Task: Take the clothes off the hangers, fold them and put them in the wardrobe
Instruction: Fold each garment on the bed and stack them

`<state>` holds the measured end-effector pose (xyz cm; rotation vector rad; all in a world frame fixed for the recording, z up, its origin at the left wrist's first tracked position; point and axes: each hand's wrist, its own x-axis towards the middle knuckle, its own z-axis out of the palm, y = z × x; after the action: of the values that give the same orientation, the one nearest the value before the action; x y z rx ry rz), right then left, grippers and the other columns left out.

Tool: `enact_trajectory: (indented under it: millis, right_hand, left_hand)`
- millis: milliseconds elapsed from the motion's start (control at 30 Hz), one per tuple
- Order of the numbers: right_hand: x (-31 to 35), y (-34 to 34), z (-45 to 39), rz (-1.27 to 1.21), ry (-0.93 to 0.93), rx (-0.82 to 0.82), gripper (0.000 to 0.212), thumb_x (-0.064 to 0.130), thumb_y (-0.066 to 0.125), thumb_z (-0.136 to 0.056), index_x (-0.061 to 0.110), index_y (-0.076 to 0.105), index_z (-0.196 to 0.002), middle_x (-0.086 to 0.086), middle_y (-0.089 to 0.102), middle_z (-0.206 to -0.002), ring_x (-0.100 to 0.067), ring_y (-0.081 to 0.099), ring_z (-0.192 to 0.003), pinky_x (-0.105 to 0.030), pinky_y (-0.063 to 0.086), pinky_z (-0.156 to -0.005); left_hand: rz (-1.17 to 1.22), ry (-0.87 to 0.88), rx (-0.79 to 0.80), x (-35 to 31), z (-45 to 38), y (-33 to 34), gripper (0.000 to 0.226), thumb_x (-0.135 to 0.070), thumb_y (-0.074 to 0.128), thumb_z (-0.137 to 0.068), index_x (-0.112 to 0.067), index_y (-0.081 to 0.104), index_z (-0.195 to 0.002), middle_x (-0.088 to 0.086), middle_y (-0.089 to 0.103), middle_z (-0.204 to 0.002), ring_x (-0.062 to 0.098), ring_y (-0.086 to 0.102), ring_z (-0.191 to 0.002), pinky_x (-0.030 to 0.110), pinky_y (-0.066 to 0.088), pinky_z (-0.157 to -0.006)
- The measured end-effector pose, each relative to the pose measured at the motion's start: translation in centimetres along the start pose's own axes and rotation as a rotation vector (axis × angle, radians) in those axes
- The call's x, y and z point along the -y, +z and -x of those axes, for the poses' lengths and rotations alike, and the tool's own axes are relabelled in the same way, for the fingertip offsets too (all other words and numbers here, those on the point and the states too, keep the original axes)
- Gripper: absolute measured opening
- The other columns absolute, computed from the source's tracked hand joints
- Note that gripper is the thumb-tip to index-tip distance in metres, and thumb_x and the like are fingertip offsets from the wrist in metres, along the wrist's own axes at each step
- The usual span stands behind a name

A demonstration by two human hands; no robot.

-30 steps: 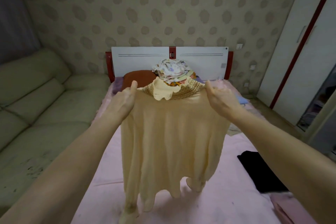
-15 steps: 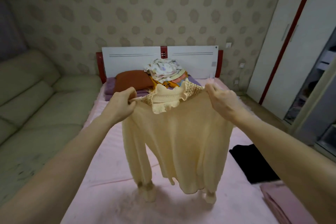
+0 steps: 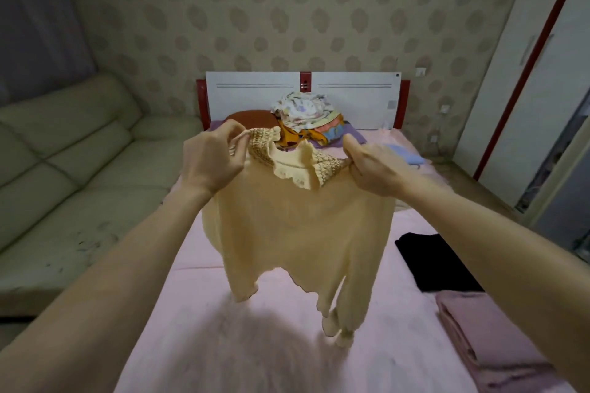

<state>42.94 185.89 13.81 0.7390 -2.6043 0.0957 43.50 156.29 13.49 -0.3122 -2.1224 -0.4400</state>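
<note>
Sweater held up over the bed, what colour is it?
Pale yellow sweater, clearest in the head view.

one head-worn wide view looks forward and down along the bed (image 3: 287,344) toward its headboard (image 3: 351,99).

Both forearms bare up to frame edge, no sleeves in view. Left hand (image 3: 213,159) & right hand (image 3: 374,168): no gloves, rings, watch or bands visible on wrists/fingers.

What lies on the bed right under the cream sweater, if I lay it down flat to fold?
Nothing visible. The cream sweater hangs from the left hand and right hand over bare pink bed cover. The black garment and folded pink cloth lie off to the right.
</note>
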Motion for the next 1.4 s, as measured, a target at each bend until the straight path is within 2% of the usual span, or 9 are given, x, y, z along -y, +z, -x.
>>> enact_trajectory:
  millis: [233,367,467,600,700,1033,1100,1233,1400]
  right_hand:
    - [-0.4,0.2,1.2,-0.221,0.065,-0.075,0.014,0.004,0.043,-0.086,0.013,0.033,-0.081,0.003,0.034,-0.061,-0.028,0.04,-0.058,-0.04,0.029,-0.051]
    - [-1.2,4.0,0.1,-0.211,0.195,0.11,0.013,0.007,0.041,-0.087,0.016,0.041,-0.078,0.002,0.042,-0.071,-0.028,0.044,-0.074,-0.036,0.03,-0.061]
    - [-1.6,9.0,-0.2,-0.223,0.235,0.263,0.026,0.016,0.04,-0.083,0.028,0.035,-0.06,-0.008,0.058,-0.08,-0.031,0.055,-0.081,-0.044,0.047,-0.07]
    - [-2.2,18.3,-1.0,-0.214,0.373,0.4,0.019,0.012,0.043,-0.087,0.022,0.047,-0.071,-0.009,0.065,-0.101,-0.033,0.059,-0.097,-0.033,0.038,-0.07]
    - [-2.6,25.5,-1.6,-0.228,0.481,0.482,0.016,0.01,0.041,-0.089,0.022,0.049,-0.082,-0.009,0.064,-0.109,-0.032,0.058,-0.101,-0.031,0.033,-0.07]
    - [-6.4,50.7,-5.1,-0.378,0.727,0.719,0.014,0.011,0.043,-0.085,0.022,0.05,-0.079,0.004,0.06,-0.088,-0.023,0.057,-0.087,-0.031,0.038,-0.066]
    - [-6.8,55.1,-4.9,-0.42,0.731,0.791,0.005,0.026,0.051,-0.085,0.023,0.052,-0.081,0.008,0.061,-0.087,-0.02,0.058,-0.086,-0.03,0.039,-0.066]
    - [-7.3,62.0,-4.4,-0.442,0.799,0.819,0.056,0.075,0.059,-0.072,0.019,0.061,-0.078,0.01,0.061,-0.075,-0.009,0.057,-0.069,-0.028,0.037,-0.061]
    - [-7.8,68.5,-3.9,-0.524,0.822,0.773,0.032,0.049,0.062,-0.084,0.021,0.066,-0.071,0.005,0.063,-0.068,-0.017,0.062,-0.073,-0.028,0.039,-0.06]
  left_hand:
    - [-0.062,-0.104,0.287,-0.8,1.1,-1.9,0.022,-0.042,0.063,-0.089,-0.022,0.068,-0.096,0.002,0.07,-0.087,0.025,0.064,-0.086,0.032,0.044,-0.066]
    - [-0.072,-0.231,0.456,0.4,3.1,2.0,0.025,-0.037,0.057,-0.093,-0.017,0.064,-0.105,0.006,0.07,-0.1,0.028,0.06,-0.103,0.036,0.042,-0.078]
    - [-0.043,-0.334,0.606,2.5,5.2,6.4,0.021,-0.032,0.052,-0.096,-0.013,0.057,-0.104,0.013,0.066,-0.107,0.032,0.058,-0.103,0.038,0.042,-0.079]
    - [0.141,-0.558,0.782,6.2,9.4,13.9,0.009,-0.018,0.048,-0.098,-0.009,0.048,-0.096,0.021,0.059,-0.094,0.036,0.064,-0.069,0.037,0.049,-0.056]
    - [0.292,-0.749,0.807,8.8,12.8,19.6,0.003,-0.004,0.046,-0.097,-0.005,0.045,-0.094,0.018,0.052,-0.097,0.03,0.059,-0.078,0.034,0.049,-0.045]
    - [0.423,-1.09,0.829,19.8,22.4,41.2,0.025,0.002,0.062,-0.083,-0.002,0.068,-0.107,0.011,0.067,-0.105,0.024,0.061,-0.101,0.027,0.046,-0.082]
    - [0.463,-1.169,0.856,21.3,25.1,44.5,0.021,-0.001,0.069,-0.078,-0.006,0.072,-0.098,0.008,0.07,-0.096,0.023,0.063,-0.093,0.026,0.044,-0.073]
    - [0.477,-1.237,0.924,22.6,30.3,49.6,0.008,-0.014,0.072,-0.073,-0.008,0.069,-0.078,0.011,0.07,-0.083,0.02,0.06,-0.074,0.029,0.044,-0.062]
    - [0.43,-1.208,0.907,23.9,35.7,53.7,0.004,-0.019,0.069,-0.085,-0.016,0.071,-0.084,0.003,0.071,-0.083,0.023,0.066,-0.08,0.031,0.051,-0.07]
